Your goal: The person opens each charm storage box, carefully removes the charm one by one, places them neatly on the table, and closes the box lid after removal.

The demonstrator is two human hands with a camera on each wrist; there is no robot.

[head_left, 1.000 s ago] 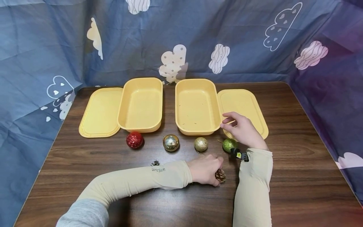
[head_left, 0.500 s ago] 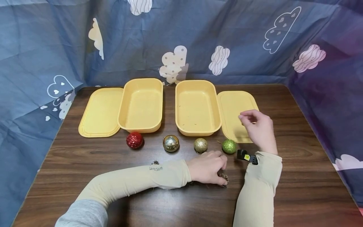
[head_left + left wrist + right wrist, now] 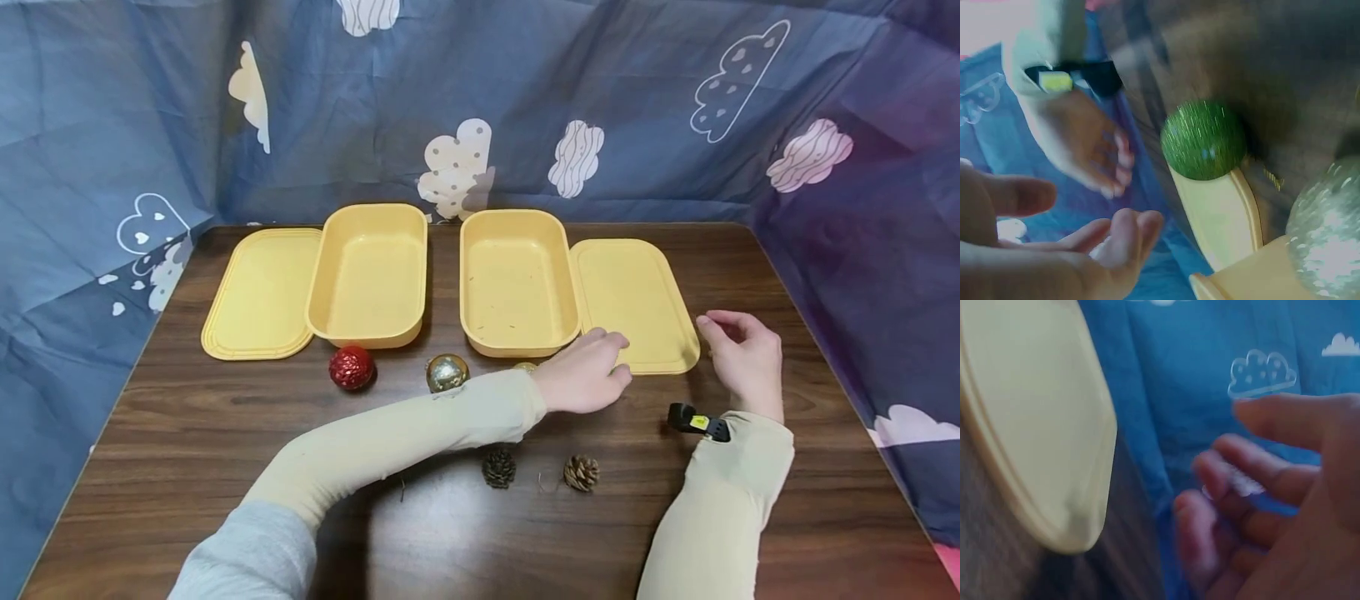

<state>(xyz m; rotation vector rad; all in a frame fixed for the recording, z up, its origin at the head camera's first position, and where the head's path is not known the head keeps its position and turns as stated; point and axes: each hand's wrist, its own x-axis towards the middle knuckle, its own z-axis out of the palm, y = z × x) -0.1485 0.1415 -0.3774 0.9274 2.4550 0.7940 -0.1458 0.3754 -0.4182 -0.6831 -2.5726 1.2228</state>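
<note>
My left hand (image 3: 585, 372) hovers at the near left corner of the right lid (image 3: 637, 304), its fingers loosely bent around nothing. Below it in the left wrist view is a green glitter bauble (image 3: 1204, 140), hidden from the head view by that hand. A pale gold glitter bauble (image 3: 1329, 234) peeks out beside the left cuff. My right hand (image 3: 744, 362), fingers relaxed and nothing in them, is just right of the same lid. Two pine cones, a dark one (image 3: 498, 468) and a brown one (image 3: 581, 473), lie on the table in front of the left forearm.
Two yellow containers, left (image 3: 367, 329) and right (image 3: 521, 343), stand at the back; a few brown bits lie in the right one. Another lid (image 3: 262, 296) is at far left. A red bauble (image 3: 351, 367) and a shiny gold bauble (image 3: 447, 372) sit in front.
My left hand has let go of the brown pine cone, which stays on the table, and moved up over the green bauble. My right hand has moved rightward, off the lid.
</note>
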